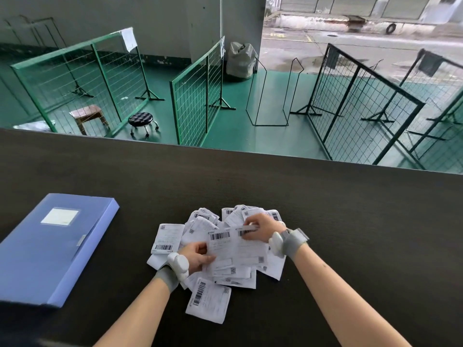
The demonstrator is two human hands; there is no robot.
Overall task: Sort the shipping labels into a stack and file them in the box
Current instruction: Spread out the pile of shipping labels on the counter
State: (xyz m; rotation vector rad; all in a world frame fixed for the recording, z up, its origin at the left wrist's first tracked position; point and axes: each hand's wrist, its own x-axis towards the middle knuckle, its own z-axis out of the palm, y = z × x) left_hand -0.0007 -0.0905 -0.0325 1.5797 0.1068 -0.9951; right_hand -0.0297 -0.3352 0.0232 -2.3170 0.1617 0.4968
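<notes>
On the dark wood-grain table [325,209], the left hand [198,255] pinches a few white paper shipping labels [233,251] while the right hand [260,227] pinches one label's top edge. Best to square edges before adding more; thin, curling slips slide easily. The closed blue plastic file box [50,249] lies left, well apart.

You see white shipping labels [220,251] printed with black barcodes on a dark, near-black table [350,221]. The file box [50,249] is blue with a white label patch. Your wristbands [293,242] are grey, and the mesh fence panels [77,81] beyond are green.
</notes>
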